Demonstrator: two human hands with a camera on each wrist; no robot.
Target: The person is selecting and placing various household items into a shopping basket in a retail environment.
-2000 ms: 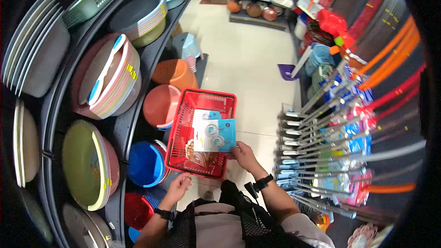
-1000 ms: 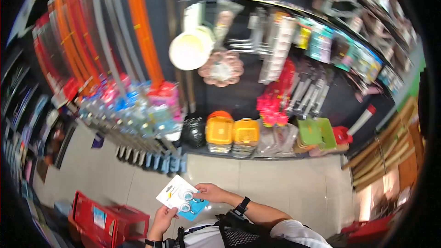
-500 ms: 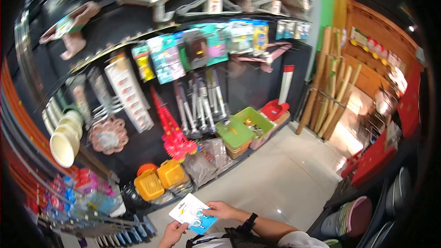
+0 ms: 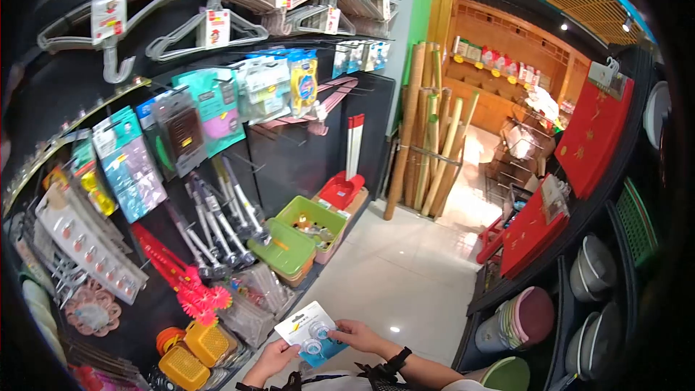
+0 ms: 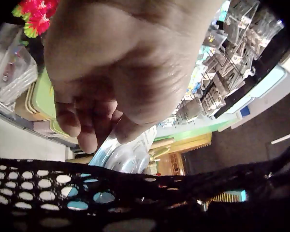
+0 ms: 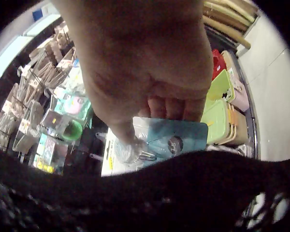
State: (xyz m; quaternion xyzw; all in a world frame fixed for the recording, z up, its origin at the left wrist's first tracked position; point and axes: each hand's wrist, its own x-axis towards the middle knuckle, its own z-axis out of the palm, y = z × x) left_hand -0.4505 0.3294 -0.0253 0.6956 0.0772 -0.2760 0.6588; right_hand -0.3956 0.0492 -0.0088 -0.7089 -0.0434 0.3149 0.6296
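a white-and-blue card (image 4: 308,327) bearing two round clear-fronted items (image 4: 318,330) is held between the two hands, low in the head view, tilted above the pale tiled floor (image 4: 394,264) of a shop aisle. the left hand (image 4: 272,359) pinches the card at its lower left edge, the thumb lying over the front; the right hand (image 4: 360,337) grips the opposite side — in the right wrist view its thumb presses on one clear round item while the other fingers are tucked behind the blue part. black mesh (image 5: 36,186) covers the lower part of the left wrist view and hides some of the card. left of the hands in the head view, two yellow baskets (image 4: 208,342) sit low by the wall, near clear bagged goods (image 4: 253,304), and further along stand a lime-green tub (image 4: 318,219) and a red dustpan (image 4: 340,191). pink flower-ended items (image 4: 206,297) hang above the baskets, with packaged goods (image 4: 213,108) and clothes hangers (image 4: 206,32) higher up. bamboo-like poles (image 4: 427,145) lean at the aisle's end, and stacked buckets (image 4: 507,322) line the right shelf
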